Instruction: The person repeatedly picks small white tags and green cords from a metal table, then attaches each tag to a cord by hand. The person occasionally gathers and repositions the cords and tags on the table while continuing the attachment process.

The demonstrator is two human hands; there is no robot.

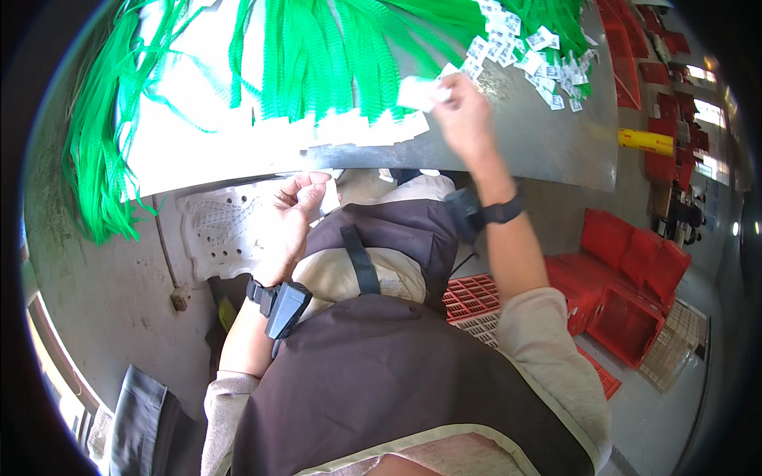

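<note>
Bundles of green mesh netting strips lie across a shiny metal table, several with white tags at their near ends. My left hand is just off the table's near edge, thumb and fingers pinched on a small white tag. Over the table, my right hand grips a white label, washed out by glare, close to the netting's tagged ends. Beyond that hand lies a heap of printed white tags attached to more green netting.
More green netting hangs over the table's left edge. A white perforated plastic seat is under the table's front left. Red plastic crates stand on the floor at right, and a yellow bar is beside the table's right end.
</note>
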